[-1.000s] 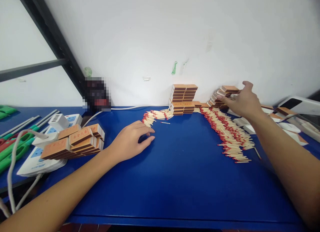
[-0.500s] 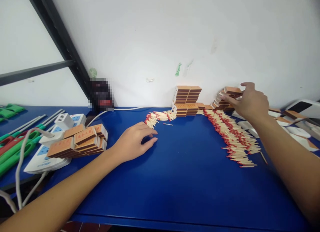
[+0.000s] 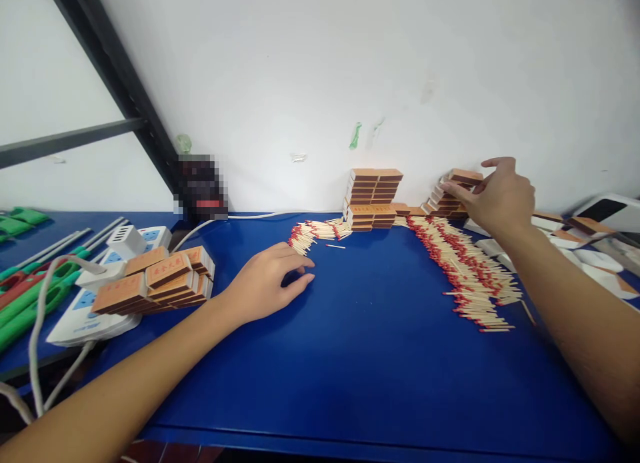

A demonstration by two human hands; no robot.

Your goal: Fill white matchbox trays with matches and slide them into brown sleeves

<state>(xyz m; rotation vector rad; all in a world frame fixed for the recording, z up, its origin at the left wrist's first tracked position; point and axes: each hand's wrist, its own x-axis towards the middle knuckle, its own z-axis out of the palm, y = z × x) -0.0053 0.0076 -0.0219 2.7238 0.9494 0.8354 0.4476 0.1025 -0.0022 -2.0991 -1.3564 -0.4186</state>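
Observation:
My left hand (image 3: 267,280) rests on the blue table (image 3: 360,356), fingers loosely curled and apart, tips just short of a small heap of red-tipped matches (image 3: 315,232). It holds nothing. My right hand (image 3: 497,195) reaches to the back right, its fingers pinching the top matchbox (image 3: 464,177) of a leaning stack of orange matchboxes (image 3: 443,201) by the wall. A long band of matches (image 3: 465,266) runs from that stack toward me. A neat double stack of matchboxes (image 3: 373,196) stands at the back centre.
Another pile of orange matchboxes (image 3: 160,280) lies at the left on a white power strip (image 3: 90,316) with cables. Green-handled tools (image 3: 30,296) lie at the far left. White and orange box parts (image 3: 590,250) litter the right. A dark metal frame (image 3: 115,83) leans on the wall.
My right hand has stayed on the top matchbox of the leaning stack, shifting slightly. My left hand has not moved. The view shifted a little.

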